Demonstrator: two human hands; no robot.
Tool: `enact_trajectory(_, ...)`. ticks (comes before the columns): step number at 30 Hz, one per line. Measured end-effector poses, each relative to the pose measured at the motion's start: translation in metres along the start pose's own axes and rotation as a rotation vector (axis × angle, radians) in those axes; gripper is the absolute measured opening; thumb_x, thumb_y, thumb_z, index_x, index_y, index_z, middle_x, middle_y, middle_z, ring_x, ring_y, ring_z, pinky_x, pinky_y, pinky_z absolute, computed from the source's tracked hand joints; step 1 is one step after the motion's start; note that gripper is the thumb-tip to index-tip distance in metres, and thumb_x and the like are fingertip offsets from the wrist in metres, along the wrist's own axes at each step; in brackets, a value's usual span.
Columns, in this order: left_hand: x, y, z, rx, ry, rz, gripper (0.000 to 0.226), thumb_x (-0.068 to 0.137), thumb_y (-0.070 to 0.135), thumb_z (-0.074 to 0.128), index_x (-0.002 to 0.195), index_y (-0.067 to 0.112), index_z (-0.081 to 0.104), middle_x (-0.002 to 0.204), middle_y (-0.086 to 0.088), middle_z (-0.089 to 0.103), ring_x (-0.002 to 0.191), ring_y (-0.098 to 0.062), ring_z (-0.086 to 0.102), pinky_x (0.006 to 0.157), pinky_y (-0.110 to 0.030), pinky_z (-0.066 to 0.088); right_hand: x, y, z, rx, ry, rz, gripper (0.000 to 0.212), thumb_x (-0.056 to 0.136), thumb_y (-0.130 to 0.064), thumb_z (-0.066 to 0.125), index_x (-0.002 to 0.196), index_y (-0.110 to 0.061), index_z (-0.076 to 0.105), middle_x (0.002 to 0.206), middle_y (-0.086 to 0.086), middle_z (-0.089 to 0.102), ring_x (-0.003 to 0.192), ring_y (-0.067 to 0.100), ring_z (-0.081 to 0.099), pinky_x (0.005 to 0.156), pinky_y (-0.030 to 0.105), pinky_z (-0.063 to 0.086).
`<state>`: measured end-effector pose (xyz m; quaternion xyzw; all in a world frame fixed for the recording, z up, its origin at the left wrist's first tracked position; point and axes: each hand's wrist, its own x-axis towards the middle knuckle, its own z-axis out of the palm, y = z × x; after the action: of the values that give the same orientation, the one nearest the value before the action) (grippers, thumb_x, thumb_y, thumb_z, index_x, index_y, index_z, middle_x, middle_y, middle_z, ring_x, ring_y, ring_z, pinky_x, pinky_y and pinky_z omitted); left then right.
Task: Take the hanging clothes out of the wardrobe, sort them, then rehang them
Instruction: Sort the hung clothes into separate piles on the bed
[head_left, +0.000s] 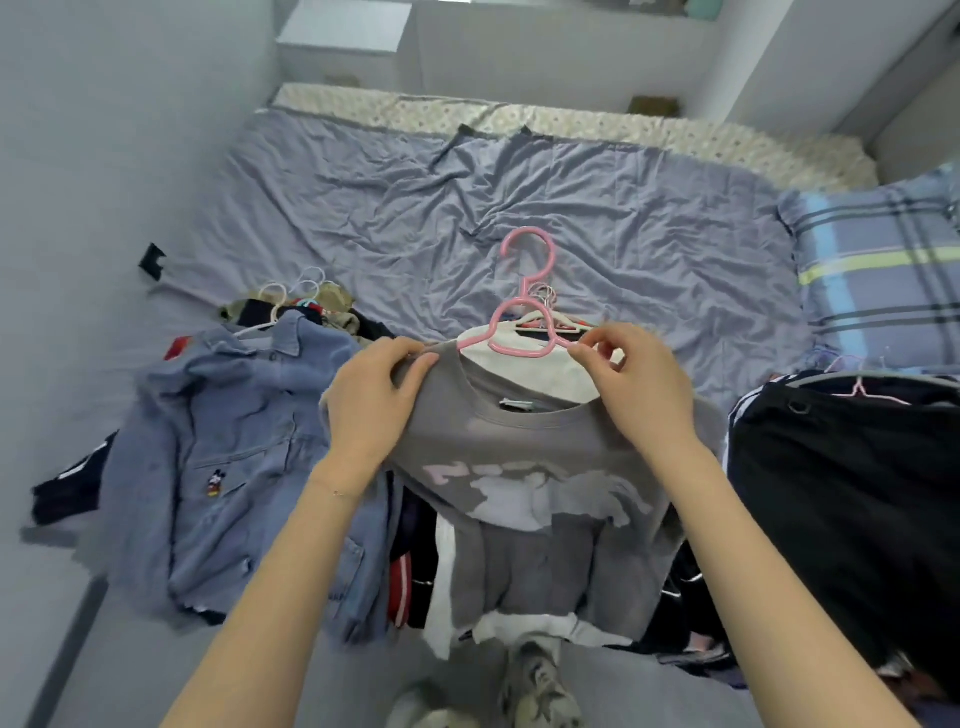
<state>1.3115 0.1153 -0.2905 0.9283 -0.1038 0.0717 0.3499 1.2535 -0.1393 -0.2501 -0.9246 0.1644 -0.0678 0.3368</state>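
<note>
Grey jersey, a T-shirt (524, 462), is held over the near edge of the bed (519, 197). Its collar points toward the bed's far side and its hem hangs back toward the person, so its long axis runs from far to near. A pink hanger (519, 354) sits at the collar. The hook points to the far side of the bed and the arms run left to right, across the shirt's length.

The left hand (374, 400) pinches the shirt's left shoulder between thumb and curled fingers. The right hand (639, 384) pinches at the right shoulder, where the hanger's arm meets the cloth.

Pale pink letters cross the chest. The fabric is creased, and only a first letter like an N can be made out. The small neck label is too blurred to read.

On the near left part of the bed lies a denim jacket (234, 441) with a small Mickey Mouse figure (213, 482) on its chest. White hangers (275, 306) poke out at its collar end. A black garment (857, 493) covers the bed's near right corner, and a checked pillow (878, 270) lies at the right side, farther back.
</note>
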Motion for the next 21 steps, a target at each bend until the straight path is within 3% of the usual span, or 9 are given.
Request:
enact_trajectory(6, -0.039, -0.007, -0.098, 0.008, 0.103, 0.076, 0.018, 0.094, 0.042, 0.056, 0.094, 0.028, 0.068, 0.092, 0.01, 0.069, 0.088, -0.006, 0.054, 0.063, -0.017, 0.029, -0.067, -0.088, -0.014, 0.009, 0.087, -0.055, 0.015, 0.088, -0.047, 0.062, 0.083, -0.033, 0.066, 0.083, -0.014, 0.058, 0.077, 0.003, 0.048, 0.062, 0.017, 0.032)
enact_trajectory(11, -0.083, -0.03, -0.183, 0.007, 0.132, 0.106, 0.02, 0.095, 0.041, 0.056, 0.098, 0.027, 0.07, 0.098, 0.01, 0.07, 0.091, -0.009, 0.061, 0.068, -0.023, 0.038, -0.134, -0.158, -0.005, 0.035, 0.146, -0.118, 0.014, 0.088, -0.042, 0.065, 0.085, -0.029, 0.069, 0.084, -0.011, 0.06, 0.082, 0.008, 0.053, 0.066, 0.029, 0.035)
enact_trajectory(15, -0.116, -0.054, -0.251, 0.034, 0.163, 0.139, 0.018, 0.095, 0.038, 0.058, 0.098, 0.025, 0.07, 0.097, 0.009, 0.07, 0.089, -0.012, 0.061, 0.068, -0.022, 0.036, -0.188, -0.214, 0.01, 0.047, 0.141, -0.138, 0.019, 0.089, -0.045, 0.063, 0.087, -0.027, 0.07, 0.088, -0.01, 0.062, 0.083, 0.009, 0.054, 0.069, 0.033, 0.043)
enact_trajectory(18, -0.133, -0.071, -0.297, 0.042, 0.171, 0.152, 0.019, 0.095, 0.039, 0.058, 0.098, 0.025, 0.07, 0.097, 0.006, 0.07, 0.09, -0.017, 0.063, 0.071, -0.032, 0.046, -0.216, -0.253, 0.017, 0.086, 0.137, -0.189, 0.017, 0.09, -0.041, 0.063, 0.087, -0.026, 0.069, 0.09, -0.006, 0.065, 0.088, 0.014, 0.058, 0.076, 0.043, 0.05)
enact_trajectory(21, -0.138, -0.088, -0.335, 0.047, 0.217, 0.155, 0.02, 0.094, 0.041, 0.059, 0.097, 0.025, 0.071, 0.1, 0.005, 0.071, 0.093, -0.019, 0.064, 0.073, -0.032, 0.047, -0.23, -0.288, 0.024, 0.059, 0.142, -0.247, 0.018, 0.092, -0.042, 0.062, 0.089, -0.026, 0.069, 0.091, -0.004, 0.065, 0.088, 0.017, 0.059, 0.073, 0.042, 0.05)
